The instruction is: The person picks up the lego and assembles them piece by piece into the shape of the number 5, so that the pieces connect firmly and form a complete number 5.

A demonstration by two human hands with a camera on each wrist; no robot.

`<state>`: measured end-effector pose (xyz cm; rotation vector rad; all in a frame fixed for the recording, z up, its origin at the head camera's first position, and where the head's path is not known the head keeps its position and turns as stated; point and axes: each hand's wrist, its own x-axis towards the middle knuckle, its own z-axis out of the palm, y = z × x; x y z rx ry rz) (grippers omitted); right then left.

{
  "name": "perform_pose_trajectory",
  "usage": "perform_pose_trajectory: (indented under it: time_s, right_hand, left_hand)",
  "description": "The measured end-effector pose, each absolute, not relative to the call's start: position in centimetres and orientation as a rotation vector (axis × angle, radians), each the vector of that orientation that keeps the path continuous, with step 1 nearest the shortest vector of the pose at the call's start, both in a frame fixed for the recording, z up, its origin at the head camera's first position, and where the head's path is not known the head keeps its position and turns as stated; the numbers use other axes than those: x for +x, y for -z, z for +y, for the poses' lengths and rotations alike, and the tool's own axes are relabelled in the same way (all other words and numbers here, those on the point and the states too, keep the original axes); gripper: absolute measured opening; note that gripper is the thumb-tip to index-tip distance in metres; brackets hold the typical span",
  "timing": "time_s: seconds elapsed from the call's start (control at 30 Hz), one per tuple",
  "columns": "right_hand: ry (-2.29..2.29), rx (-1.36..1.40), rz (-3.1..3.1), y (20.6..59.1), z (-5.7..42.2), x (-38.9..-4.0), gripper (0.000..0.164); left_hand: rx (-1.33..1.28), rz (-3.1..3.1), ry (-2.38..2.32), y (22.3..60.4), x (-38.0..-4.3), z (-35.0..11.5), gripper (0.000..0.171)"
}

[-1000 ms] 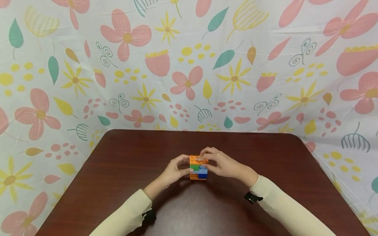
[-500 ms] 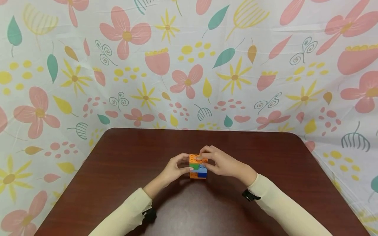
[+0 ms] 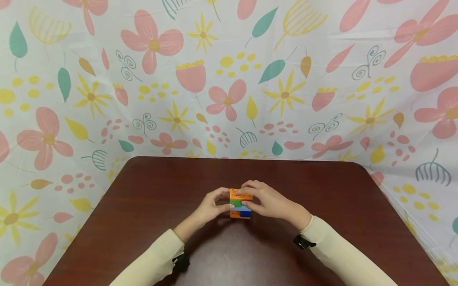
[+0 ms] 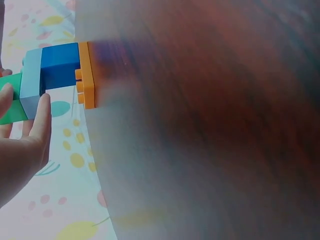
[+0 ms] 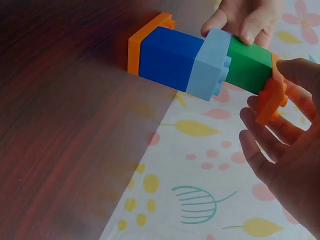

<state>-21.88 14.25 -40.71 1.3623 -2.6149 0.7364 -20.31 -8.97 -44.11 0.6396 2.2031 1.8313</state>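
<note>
A small block stack (image 3: pixel 240 204) stands on the dark wooden table (image 3: pixel 322 190). From the bottom it has an orange plate (image 5: pixel 145 42), a blue block (image 5: pixel 167 55), a light blue block (image 5: pixel 212 70), a green block (image 5: pixel 248 67) and an orange top plate (image 5: pixel 272 97). My left hand (image 3: pixel 229 199) grips the stack's left side at the green and light blue blocks, thumb in front. My right hand (image 3: pixel 247 194) pinches the orange top plate, fingers curled over it and thumb below. The left wrist view shows the stack (image 4: pixel 55 75) and the left hand (image 4: pixel 22 130) at its side.
A floral cloth (image 3: pixel 229 79) hangs behind the table and drapes down past both of its sides. The table's rounded far corners lie at the left (image 3: pixel 130 161) and right (image 3: pixel 359 165). Cream sleeves cover both forearms.
Both hands stay on the stack, which has not moved. The right hand's fingers sit slightly lower over the orange top plate.
</note>
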Motion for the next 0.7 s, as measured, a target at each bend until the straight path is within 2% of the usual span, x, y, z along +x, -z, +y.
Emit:
perform_pose_trajectory:
  time_s: [0.6,0.7]
  right_hand:
    - [-0.704,1.312,-2.592,41.1,13.7,-21.9,0.032]
    - [-0.794,1.302,-2.622,41.6,14.1,-21.7,0.037]
  left_hand:
    - [0.64,2.168,-1.846,43.8,-20.5,-9.1,0.039]
    - [0.642,2.174,-1.837,44.0,-20.4,-9.1,0.039]
